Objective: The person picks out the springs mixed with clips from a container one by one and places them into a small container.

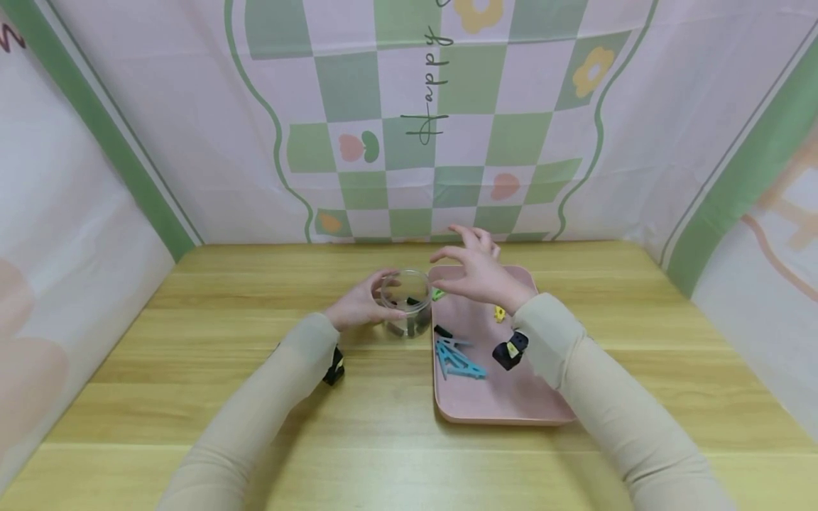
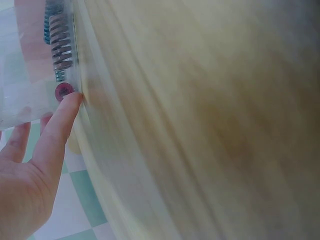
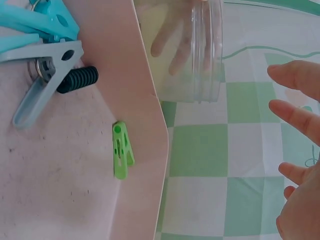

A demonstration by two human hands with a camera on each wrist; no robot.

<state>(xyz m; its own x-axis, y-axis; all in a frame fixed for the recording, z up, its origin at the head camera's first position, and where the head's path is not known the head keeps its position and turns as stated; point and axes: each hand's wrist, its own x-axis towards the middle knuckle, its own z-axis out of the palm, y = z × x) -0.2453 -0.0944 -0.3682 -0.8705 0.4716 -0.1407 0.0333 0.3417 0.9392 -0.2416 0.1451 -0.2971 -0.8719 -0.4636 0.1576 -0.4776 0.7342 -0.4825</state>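
My left hand [image 1: 363, 305] holds a clear jar [image 1: 405, 284] at the tray's left, thumb and fingers around its sides. Inside lie dark coil springs [image 2: 61, 42] and a small dark-red round piece [image 2: 64, 91]. Above the tray's far left corner, beside the jar's mouth, my right hand [image 1: 476, 275] hovers with fingers spread and nothing in them. Below it, the pink tray [image 1: 505, 401] carries blue clothespins [image 1: 461, 365], a grey clothespin [image 3: 55, 67], a black coil spring [image 3: 80, 79], a green clothespin [image 3: 120, 150] and a small yellow piece [image 1: 500, 313], partly hidden.
Both hands work over a wooden table [image 1: 224, 355]. A patterned cloth [image 1: 409, 85] hangs behind its far edge, with more cloth at the sides. Raised walls [image 3: 150, 125] rim the tray.
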